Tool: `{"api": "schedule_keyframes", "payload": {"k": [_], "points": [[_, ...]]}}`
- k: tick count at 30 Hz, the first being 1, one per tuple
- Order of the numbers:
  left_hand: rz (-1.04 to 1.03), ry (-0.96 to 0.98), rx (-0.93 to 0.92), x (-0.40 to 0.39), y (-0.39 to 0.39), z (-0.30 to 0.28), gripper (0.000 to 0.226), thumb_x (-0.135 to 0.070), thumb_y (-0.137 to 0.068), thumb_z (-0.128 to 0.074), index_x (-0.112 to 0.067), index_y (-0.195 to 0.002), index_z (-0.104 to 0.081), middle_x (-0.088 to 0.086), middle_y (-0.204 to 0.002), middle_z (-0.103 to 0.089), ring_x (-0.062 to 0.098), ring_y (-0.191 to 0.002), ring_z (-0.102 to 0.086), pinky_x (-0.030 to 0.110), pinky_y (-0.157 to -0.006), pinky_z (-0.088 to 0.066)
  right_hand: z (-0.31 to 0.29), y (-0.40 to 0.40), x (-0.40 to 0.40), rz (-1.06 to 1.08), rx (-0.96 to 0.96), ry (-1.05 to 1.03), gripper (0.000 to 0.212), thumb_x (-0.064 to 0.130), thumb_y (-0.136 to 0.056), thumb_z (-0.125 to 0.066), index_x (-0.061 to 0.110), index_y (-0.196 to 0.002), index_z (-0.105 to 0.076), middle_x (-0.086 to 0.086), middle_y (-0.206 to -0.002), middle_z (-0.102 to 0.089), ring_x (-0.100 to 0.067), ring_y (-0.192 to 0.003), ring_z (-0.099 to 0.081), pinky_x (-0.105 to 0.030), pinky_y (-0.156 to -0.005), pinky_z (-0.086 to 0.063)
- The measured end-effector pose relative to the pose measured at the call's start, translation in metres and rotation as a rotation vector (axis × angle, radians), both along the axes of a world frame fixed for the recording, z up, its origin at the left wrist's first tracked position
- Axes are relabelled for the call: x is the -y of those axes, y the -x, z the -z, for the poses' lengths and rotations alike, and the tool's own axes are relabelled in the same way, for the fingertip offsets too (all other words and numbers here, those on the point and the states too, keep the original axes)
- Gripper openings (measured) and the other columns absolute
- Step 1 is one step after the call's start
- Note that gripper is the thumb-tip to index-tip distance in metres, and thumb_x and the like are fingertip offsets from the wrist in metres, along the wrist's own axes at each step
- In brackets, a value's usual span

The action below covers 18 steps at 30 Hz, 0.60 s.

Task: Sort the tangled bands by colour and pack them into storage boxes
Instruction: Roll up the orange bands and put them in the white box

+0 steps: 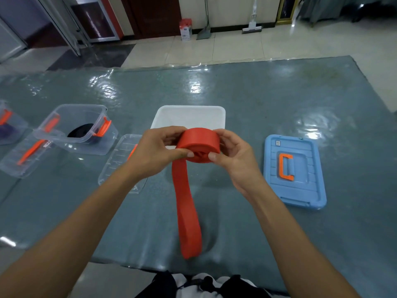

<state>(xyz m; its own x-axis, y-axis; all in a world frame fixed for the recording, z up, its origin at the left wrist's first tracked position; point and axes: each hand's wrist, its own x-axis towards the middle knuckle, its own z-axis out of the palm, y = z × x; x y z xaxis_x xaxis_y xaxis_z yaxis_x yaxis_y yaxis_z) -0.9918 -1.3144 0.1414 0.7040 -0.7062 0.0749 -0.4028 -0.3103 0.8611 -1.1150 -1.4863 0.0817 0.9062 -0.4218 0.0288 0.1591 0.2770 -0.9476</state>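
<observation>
I see the red band (198, 145) mostly rolled into a coil, held above the counter (247, 100); tail hangs down to it. Left hand (154, 151) & right hand (233, 154) both pinch the coil. White box (190, 116) just behind, blue lid (295, 171) to the right.
</observation>
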Motion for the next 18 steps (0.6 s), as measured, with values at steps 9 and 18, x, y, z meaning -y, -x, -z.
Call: {"api": "schedule_keyframes", "payload": {"k": [9, 18], "points": [[0.115, -0.125, 0.195, 0.009, 0.005, -0.017, 0.039, -0.019, -0.066, -0.093, -0.031, -0.098, -0.075, -0.013, -0.09, -0.074, 0.008, -0.087, -0.069, 0.016, -0.086, -0.052, -0.025, -0.004, 0.009, -0.065, -0.143, 0.744, 0.053, 0.014, -0.073, -0.084, 0.028, -0.121, -0.066, 0.016, -0.109, -0.068, -0.002, -0.105, -0.059, -0.025, -0.097, -0.047], [0.072, 0.096, -0.097, 0.014, -0.006, -0.018, 0.054, -0.018, -0.061, -0.094, -0.023, -0.111, -0.073, 0.0, -0.103, -0.078, 0.017, -0.098, -0.074, 0.03, -0.09, -0.058, -0.035, -0.002, 0.02, -0.011, 0.023, 0.141, 0.052, -0.008, -0.075, -0.077, 0.028, -0.112, -0.065, 0.009, -0.103, -0.075, -0.011, -0.1, -0.069, -0.04, -0.084, -0.06]]}}
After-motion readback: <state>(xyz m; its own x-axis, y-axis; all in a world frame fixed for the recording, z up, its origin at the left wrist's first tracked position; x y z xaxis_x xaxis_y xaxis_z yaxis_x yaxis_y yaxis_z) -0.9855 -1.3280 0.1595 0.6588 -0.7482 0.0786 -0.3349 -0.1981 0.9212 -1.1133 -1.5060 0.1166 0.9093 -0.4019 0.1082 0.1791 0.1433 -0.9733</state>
